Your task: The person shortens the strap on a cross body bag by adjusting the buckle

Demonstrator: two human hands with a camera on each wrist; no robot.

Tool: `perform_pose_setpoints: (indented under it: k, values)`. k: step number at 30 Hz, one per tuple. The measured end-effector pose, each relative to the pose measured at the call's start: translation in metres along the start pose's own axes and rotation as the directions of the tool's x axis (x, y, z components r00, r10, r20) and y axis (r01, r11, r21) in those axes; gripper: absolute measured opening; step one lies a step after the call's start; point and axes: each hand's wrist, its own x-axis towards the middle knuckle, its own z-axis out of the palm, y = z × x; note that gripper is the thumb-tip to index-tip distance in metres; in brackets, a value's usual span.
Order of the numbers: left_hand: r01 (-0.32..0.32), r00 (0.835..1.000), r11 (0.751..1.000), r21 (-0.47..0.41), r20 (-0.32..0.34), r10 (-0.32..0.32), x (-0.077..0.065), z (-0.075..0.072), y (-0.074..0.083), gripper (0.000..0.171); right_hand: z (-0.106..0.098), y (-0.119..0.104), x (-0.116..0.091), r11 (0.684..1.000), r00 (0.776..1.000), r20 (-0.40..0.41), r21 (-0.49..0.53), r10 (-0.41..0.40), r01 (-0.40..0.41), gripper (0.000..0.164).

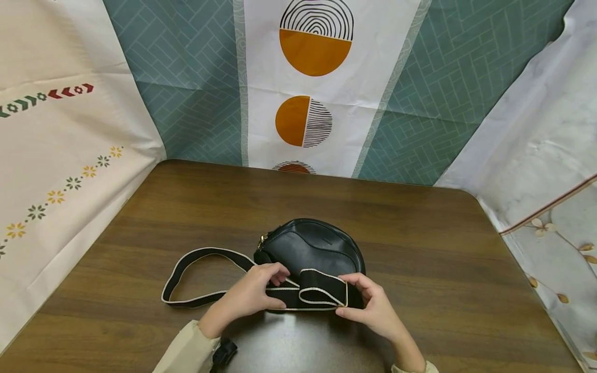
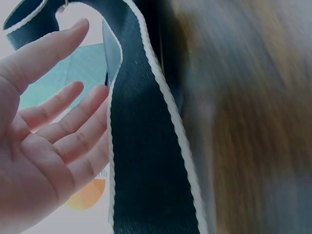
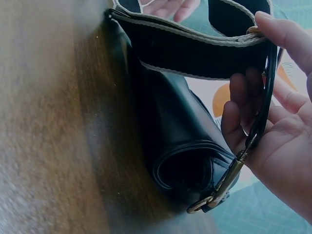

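Note:
A black half-moon leather shoulder bag (image 1: 317, 243) lies on the table, its curved side away from me. Its wide black strap (image 1: 171, 282) has cream edging and loops out to the left. My right hand (image 1: 370, 305) pinches the strap's gold slider buckle (image 1: 346, 294), where the webbing folds back on itself. In the right wrist view, a gold snap hook (image 3: 229, 180) joins the strap to the bag's end. My left hand (image 1: 254, 292) is beside the strap, its fingers loosely spread and not curled round it. The left wrist view shows the strap (image 2: 146, 146) passing alongside those fingers.
The brown wooden table (image 1: 420, 233) extends around the bag. A teal and white patterned cloth (image 1: 200, 103) hangs behind its far edge, with pale cloths at both sides. A black band (image 1: 225, 353) is by my left sleeve.

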Motion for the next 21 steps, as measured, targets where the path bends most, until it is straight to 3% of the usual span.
perform_pose_setpoints:
  k: [8,12,17,21]
  values:
    - [0.028,0.996,0.997,0.075,0.085,-0.034,-0.001,-0.001,-0.009,0.033,-0.001,0.001,0.0,1.0,1.0,0.008,0.015,-0.002,0.002,0.05]
    - [-0.018,0.995,0.999,0.05,0.103,0.012,0.0,-0.002,-0.011,0.018,-0.003,-0.001,0.0,1.0,1.0,0.012,0.012,-0.001,0.001,0.048]
    - [-0.075,0.989,0.997,0.008,0.128,0.073,-0.001,-0.006,-0.011,0.015,-0.007,-0.005,0.001,0.994,0.999,0.036,-0.101,0.032,-0.028,0.048]
    - [-0.083,0.99,0.997,-0.012,0.113,0.084,-0.002,-0.01,-0.012,0.02,-0.011,-0.004,-0.001,0.971,0.998,0.053,-0.239,0.041,-0.028,0.051]
